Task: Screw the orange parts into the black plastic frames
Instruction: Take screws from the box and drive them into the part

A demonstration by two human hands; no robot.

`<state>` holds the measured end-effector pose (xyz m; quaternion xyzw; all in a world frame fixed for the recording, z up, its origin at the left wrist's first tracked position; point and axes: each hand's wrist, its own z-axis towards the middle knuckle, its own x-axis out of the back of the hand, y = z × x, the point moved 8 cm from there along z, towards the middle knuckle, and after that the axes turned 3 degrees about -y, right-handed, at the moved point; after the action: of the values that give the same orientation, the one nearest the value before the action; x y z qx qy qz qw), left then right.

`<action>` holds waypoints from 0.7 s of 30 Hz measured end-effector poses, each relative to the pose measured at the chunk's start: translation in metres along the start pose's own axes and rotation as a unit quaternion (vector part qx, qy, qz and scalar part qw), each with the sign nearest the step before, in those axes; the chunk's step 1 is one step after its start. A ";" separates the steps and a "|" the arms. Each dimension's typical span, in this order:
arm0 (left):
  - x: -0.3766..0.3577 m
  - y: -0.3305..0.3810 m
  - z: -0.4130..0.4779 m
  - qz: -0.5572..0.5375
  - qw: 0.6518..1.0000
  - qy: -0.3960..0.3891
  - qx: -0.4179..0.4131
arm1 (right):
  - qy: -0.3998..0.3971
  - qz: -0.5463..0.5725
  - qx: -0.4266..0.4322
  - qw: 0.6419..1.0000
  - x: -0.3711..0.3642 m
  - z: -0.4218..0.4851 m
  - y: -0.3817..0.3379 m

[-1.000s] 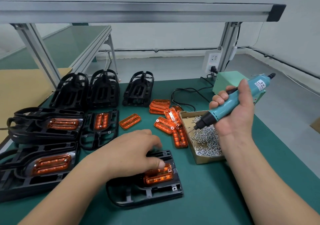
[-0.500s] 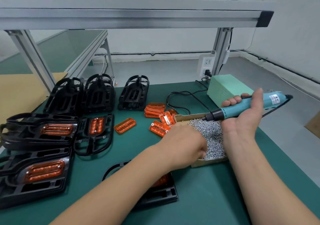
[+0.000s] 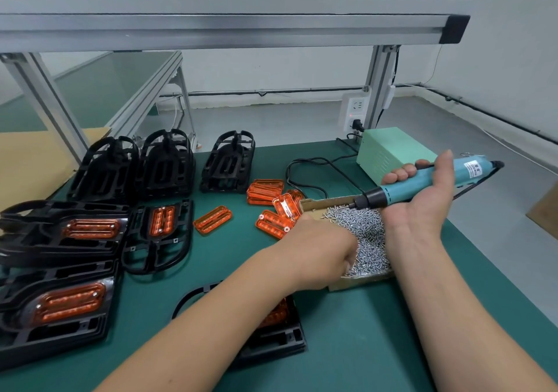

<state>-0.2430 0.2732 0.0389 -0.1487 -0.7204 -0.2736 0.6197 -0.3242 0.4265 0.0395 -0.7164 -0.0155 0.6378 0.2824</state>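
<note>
Over the cardboard box of screws, the left hand dips its fingertips into the pile. Its knuckles cover them, so I cannot tell whether they pinch a screw. Beside it the right hand grips the teal screwdriver, tip over the box's far end. Nearer the body lies the black frame with its orange part — mostly hidden under the left forearm, perhaps seated.

Three stacks of bare black frames stand at eleven o'clock, three fitted frames lie at ten and a fourth close at twelve, loose orange parts too heaped to count lie at twelve, and one electric screwdriver, one cardboard box and one green power box are at one.
</note>
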 end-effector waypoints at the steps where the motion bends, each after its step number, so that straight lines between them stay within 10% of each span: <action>1: 0.001 0.000 -0.001 -0.006 1.000 0.003 0.000 | 0.000 0.000 -0.001 1.000 0.000 0.000 0.000; 21: 0.020 -0.019 -0.014 -0.143 0.988 0.064 0.007 | -0.015 -0.009 -0.005 1.000 -0.003 -0.001 0.003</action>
<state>-0.2457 0.2476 0.0556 -0.0220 -0.6950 -0.3639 0.6197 -0.3247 0.4229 0.0407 -0.7078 -0.0291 0.6459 0.2846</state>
